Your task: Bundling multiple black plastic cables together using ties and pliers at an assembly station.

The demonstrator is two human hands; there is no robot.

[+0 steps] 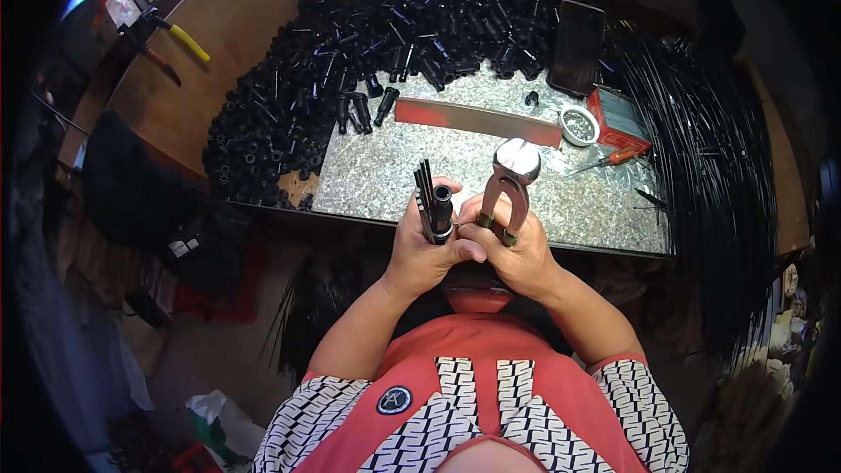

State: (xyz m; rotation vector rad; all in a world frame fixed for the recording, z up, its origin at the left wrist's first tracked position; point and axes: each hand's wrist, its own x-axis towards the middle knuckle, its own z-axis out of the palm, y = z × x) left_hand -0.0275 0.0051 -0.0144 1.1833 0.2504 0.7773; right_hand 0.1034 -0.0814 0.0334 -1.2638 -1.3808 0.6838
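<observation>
Rods, a thin black bundle with a black tube slipped on, gripped in left hand at frame centre. Pincers clasped in right hand, jaws up and shut. Seemingly mid-fitting; next likely calls for bringing pincers onto tube end. Heap of black tubes upper left.

Black tube bundle in left hand; silvery pincers with green-tipped handles in right hand. Grey speckled granite slab. Black tube heap. Red-edged grey bar. White dish. Orange-handled screwdriver. Yellow-handled pliers. Brown table.
</observation>
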